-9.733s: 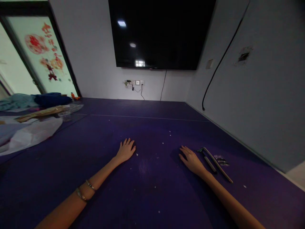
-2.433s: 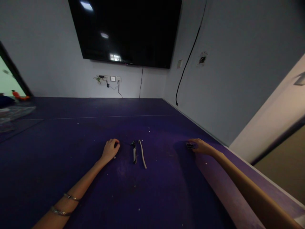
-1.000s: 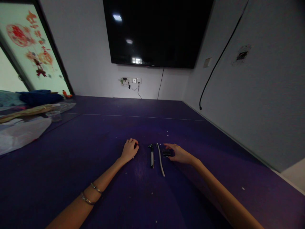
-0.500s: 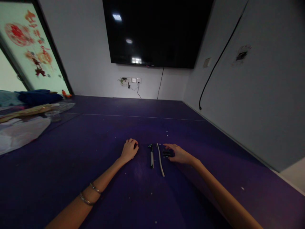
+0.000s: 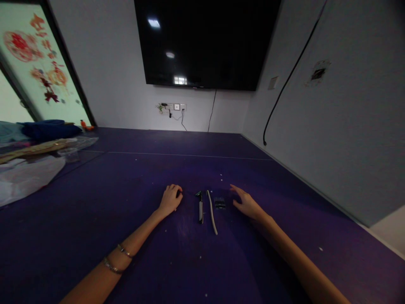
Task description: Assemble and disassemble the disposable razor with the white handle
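Right hand (image 5: 248,206) now off the dark packet (image 5: 220,203) — near, not touching.

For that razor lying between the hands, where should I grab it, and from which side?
I'd pinch the razor mid-handle, coming from its left with the left hand. The handle lies lengthwise, pointing toward the person, with the head at the far end, so fingers there should avoid the blade. The pale curved stick lies close on its right, making that side tighter.
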`<state>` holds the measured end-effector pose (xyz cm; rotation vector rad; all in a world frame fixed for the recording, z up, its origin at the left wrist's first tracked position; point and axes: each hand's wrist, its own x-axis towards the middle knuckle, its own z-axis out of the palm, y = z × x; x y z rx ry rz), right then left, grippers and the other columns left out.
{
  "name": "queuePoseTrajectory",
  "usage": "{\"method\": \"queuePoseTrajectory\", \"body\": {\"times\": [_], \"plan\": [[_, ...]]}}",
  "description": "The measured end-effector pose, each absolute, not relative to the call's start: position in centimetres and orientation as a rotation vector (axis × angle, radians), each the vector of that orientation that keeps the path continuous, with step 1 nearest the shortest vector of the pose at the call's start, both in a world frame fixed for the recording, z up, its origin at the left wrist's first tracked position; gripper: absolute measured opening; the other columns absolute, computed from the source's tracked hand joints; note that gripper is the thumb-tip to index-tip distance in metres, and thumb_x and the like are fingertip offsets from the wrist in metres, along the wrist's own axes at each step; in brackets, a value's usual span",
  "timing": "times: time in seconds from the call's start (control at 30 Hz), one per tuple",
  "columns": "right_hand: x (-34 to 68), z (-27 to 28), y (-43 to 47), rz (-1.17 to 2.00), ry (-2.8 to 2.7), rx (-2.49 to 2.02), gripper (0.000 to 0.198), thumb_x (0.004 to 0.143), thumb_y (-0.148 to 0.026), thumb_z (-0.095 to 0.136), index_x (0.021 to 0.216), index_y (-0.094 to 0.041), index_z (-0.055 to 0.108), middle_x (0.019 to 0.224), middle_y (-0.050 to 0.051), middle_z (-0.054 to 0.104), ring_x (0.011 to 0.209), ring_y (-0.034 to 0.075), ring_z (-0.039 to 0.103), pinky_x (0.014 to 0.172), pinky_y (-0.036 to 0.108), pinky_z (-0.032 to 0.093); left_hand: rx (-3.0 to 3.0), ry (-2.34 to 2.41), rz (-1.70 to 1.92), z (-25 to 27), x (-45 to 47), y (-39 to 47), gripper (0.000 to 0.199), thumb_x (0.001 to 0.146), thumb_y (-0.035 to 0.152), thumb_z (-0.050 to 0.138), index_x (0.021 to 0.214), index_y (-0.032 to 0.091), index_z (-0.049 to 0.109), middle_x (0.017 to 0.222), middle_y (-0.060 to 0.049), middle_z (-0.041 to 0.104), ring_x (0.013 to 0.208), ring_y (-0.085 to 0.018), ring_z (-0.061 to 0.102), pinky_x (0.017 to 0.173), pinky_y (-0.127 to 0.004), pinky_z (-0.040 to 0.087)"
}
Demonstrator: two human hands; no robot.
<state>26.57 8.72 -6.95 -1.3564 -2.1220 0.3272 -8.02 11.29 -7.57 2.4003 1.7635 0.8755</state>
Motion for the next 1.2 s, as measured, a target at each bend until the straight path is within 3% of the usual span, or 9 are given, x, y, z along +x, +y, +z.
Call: {"method": "queuePoseTrajectory", "body": {"times": [0.3, 0.53, 1.2], "plan": [[31.2, -9.2, 7.6, -0.039, -2.153, -1.731, 0.058, 0.086, -0.043, 0.037, 0.134, -0.011, 0.039, 0.136, 0.017, 0.044, 0.128, 0.027, 0.036, 0.105, 0.047, 0.027, 2.414, 1.901, 0.811, -7.0, -9.8, 12.2, 0.019, 0.079, 0.016, 0.046, 0.094, 0.014, 0.058, 0.101, -0.01, 0.061, 0.1, -0.023, 0.052, 0.09, -0.035, 0.04], [31.1, -9.3, 7.4, -0.04, -2.136, -1.774, 0.047, 0.088, -0.036, 0.034, 0.128, -0.015, 0.048, 0.137, 0.012, 0.045, 0.128, 0.025, 0.037, 0.105, 0.047, 0.026, 2.361, 2.249, 0.506, -8.3, -11.5, 12.9, 0.044, 0.087, 0.037, 0.036, 0.12, 0.012, 0.052, 0.13, -0.019, 0.048, 0.124, -0.037, 0.038, 0.097, -0.051, 0.031], [31.3, -9.6, 7.7, -0.047, -2.129, -1.744, 0.048, 0.088, -0.037, 0.035, 0.126, -0.014, 0.05, 0.135, 0.014, 0.046, 0.127, 0.027, 0.039, 0.104, 0.048, 0.027, 2.369, 2.213, 0.475, -7.8, -11.2, 12.4, 0.045, 0.088, 0.036, 0.034, 0.122, 0.011, 0.05, 0.133, -0.022, 0.045, 0.126, -0.038, 0.036, 0.097, -0.052, 0.03]]}}
